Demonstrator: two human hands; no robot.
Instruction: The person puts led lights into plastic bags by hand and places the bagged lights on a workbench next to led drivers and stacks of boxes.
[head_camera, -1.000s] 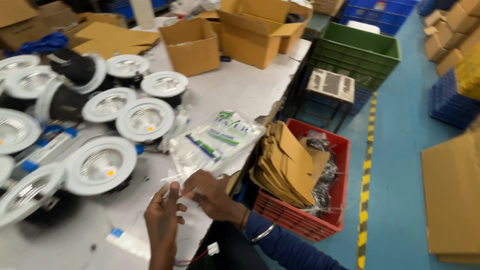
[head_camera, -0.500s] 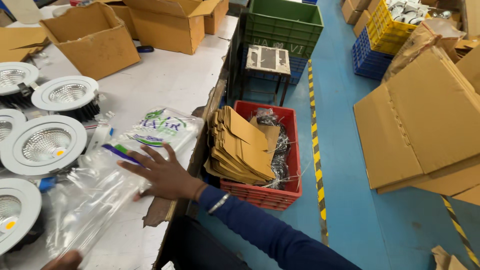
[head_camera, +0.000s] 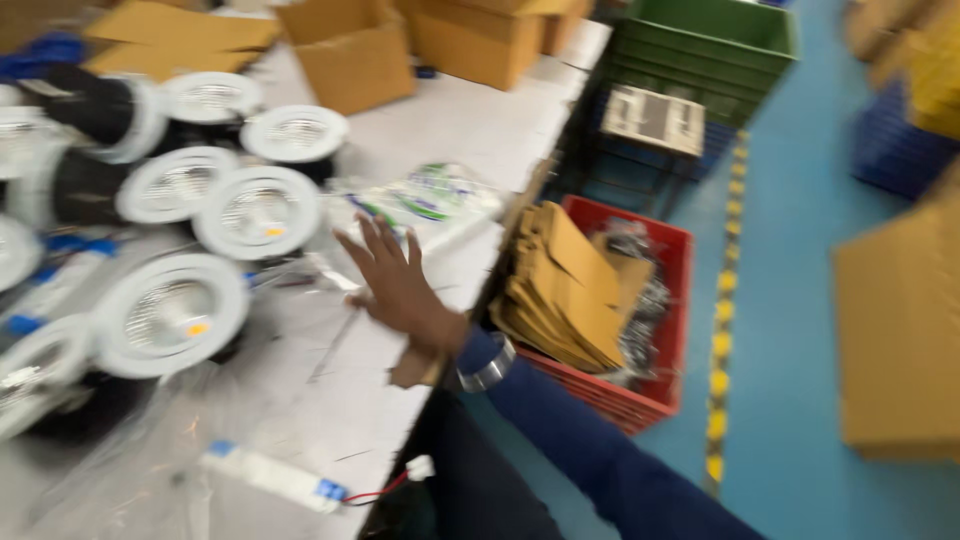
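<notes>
Compared with half a second ago, the right hand (head_camera: 395, 280) has lifted from the clear plastic bags (head_camera: 420, 200) and now hovers flat, fingers spread, holding nothing, beside the round white lamps (head_camera: 258, 210). The left hand is not visible now.

White table (head_camera: 455, 130) bears round white downlights (head_camera: 258, 212), clear plastic bags (head_camera: 430, 195) and cardboard boxes (head_camera: 350, 50)

One red crate (head_camera: 655, 395), one green crate (head_camera: 700, 50), one printed bag (head_camera: 440, 192)
</notes>
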